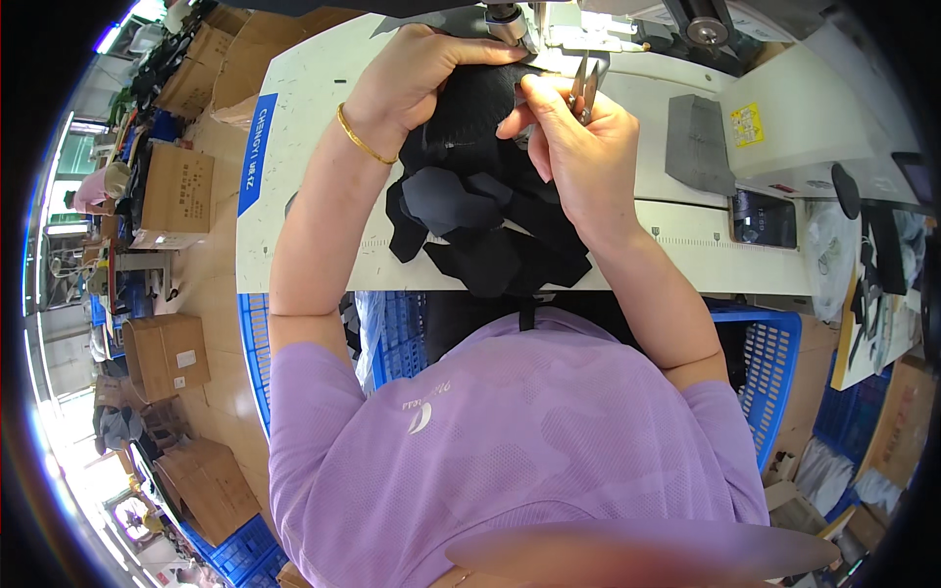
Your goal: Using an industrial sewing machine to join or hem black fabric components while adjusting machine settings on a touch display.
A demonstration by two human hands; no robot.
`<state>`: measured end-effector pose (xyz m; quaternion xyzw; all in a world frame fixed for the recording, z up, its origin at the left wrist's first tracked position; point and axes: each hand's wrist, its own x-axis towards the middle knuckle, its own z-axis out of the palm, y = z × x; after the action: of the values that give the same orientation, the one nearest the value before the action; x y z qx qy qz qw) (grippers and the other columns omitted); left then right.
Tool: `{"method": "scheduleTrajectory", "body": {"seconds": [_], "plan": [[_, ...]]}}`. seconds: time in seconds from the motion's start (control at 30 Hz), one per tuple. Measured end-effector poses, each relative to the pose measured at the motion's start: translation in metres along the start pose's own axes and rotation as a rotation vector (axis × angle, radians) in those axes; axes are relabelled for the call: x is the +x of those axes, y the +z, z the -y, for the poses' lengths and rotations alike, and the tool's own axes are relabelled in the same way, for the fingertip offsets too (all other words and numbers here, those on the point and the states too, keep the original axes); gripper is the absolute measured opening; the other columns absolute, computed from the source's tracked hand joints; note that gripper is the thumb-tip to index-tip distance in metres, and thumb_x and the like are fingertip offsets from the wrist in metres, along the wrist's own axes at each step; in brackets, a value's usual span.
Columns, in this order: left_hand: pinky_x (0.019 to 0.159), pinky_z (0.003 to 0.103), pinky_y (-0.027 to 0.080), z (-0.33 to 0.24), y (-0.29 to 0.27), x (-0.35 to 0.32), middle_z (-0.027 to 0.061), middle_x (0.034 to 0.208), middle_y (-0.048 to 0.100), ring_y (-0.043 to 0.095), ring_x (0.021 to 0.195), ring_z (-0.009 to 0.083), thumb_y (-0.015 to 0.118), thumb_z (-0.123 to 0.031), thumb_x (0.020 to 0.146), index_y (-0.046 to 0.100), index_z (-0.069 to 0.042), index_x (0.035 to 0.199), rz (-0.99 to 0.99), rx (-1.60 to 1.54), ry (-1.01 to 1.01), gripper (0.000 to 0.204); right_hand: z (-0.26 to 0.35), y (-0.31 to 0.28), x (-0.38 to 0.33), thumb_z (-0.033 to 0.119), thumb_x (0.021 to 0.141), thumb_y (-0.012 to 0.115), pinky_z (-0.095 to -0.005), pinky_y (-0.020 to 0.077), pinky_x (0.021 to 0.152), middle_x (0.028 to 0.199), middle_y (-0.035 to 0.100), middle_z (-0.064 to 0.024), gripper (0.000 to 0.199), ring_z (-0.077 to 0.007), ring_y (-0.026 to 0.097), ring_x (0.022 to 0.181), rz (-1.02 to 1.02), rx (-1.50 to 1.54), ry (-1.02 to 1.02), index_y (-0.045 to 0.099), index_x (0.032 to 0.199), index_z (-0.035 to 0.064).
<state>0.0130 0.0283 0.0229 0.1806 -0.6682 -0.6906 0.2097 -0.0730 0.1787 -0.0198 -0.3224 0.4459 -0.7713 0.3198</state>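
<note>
A bundle of black fabric pieces [480, 206] lies on the white sewing table [304, 127], hanging toward its near edge. My left hand [421, 73], with a gold bangle at the wrist, presses the top of the fabric close to the sewing machine's needle area [510, 24]. My right hand [573, 132] pinches the fabric's upper edge and also holds small metal thread snips [586, 83], their blades pointing up and away from me.
A grey pad [698, 142] and the sewing machine body [784, 108] sit to the right. Blue plastic crates [769, 363] stand under the table on both sides. Cardboard boxes [176, 191] line the floor on the left.
</note>
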Motion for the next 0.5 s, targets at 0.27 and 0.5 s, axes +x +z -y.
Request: {"method": "scheduleTrajectory", "body": {"seconds": [0.27, 0.5], "plan": [[0.072, 0.031, 0.057, -0.014, 0.002, 0.007, 0.0143, 0.096, 0.07, 0.069, 0.08, 0.022, 0.058, 0.001, 0.086, 0.063, 0.005, 0.107, 0.224, -0.415, -0.28, 0.021, -0.002, -0.003, 0.001, 0.009, 0.096, 0.059, -0.0178, 0.029, 0.038, 0.07, 0.068, -0.0101, 0.016, -0.0037, 0.045, 0.042, 0.039, -0.063, -0.009, 0.068, 0.094, -0.0037], [0.071, 0.032, 0.058, -0.005, -0.007, 0.012, 0.0155, 0.092, 0.07, 0.069, 0.076, 0.0241, 0.058, 0.0, 0.085, 0.063, 0.005, 0.105, 0.063, -0.461, -0.361, 0.021, -0.001, -0.002, 0.002, 0.01, 0.092, 0.06, -0.0186, 0.0298, 0.039, 0.064, 0.067, -0.0077, 0.016, -0.0014, 0.042, 0.042, 0.017, -0.035, 0.001, 0.068, 0.086, -0.003]]}}
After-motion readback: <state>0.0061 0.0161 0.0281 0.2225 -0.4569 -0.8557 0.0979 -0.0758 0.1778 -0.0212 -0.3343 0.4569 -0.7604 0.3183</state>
